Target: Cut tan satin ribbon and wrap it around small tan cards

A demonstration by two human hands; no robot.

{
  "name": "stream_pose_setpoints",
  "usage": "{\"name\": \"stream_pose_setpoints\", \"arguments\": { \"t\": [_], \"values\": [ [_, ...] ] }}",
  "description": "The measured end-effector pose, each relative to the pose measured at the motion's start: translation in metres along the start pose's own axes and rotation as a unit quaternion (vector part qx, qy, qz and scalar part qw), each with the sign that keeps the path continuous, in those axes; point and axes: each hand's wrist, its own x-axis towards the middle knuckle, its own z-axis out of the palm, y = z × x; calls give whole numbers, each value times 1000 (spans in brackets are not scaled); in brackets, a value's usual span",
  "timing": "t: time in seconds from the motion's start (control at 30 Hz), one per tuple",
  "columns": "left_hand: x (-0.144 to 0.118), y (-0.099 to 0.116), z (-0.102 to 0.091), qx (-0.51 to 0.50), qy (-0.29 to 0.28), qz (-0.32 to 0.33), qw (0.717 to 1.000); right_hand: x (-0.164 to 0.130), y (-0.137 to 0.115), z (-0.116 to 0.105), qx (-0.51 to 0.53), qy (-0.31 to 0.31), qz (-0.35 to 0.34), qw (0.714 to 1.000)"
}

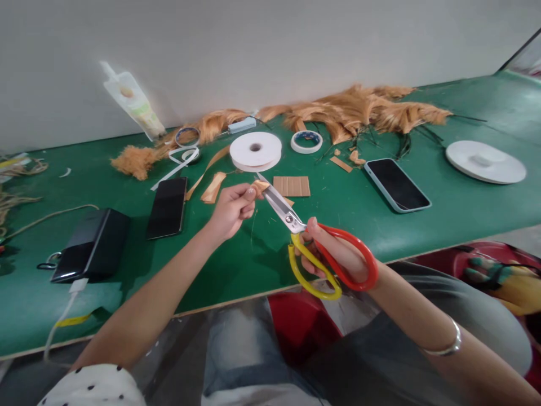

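My left hand [235, 208] pinches a small piece of tan ribbon [259, 185] between thumb and fingers. Scissors [282, 210] with one red and one yellow handle are in my right hand [333, 248], their blades reaching up to the ribbon piece. The blade tips overlap the piece, though whether they cut into it I cannot tell. Just behind stands a white ribbon spool [255, 148], a tan ribbon tail curling off its left side. A cut ribbon piece [213, 188] lies left of the spool, and a corrugated cardboard square [291, 186] lies right of my left hand.
Bundles of tan fibre [338, 110] run along the wall. A black phone [167, 207] and a black power bank [91, 245] with a cable lie at left. To the right are a blue-cased phone [397, 185] and a white disc [486, 162]. A tape roll [306, 142] sits behind.
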Motion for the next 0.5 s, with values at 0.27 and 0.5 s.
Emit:
{"name": "stream_pose_setpoints", "arguments": {
  "t": [0.27,0.5],
  "values": [
    [3,-6,-2,7,-8,-15,1000,-2,0,8,-57,48,-50,996],
    [3,-6,-2,12,1,-9,1000,-3,0,11,-93,58,-58,992]
  ]
}}
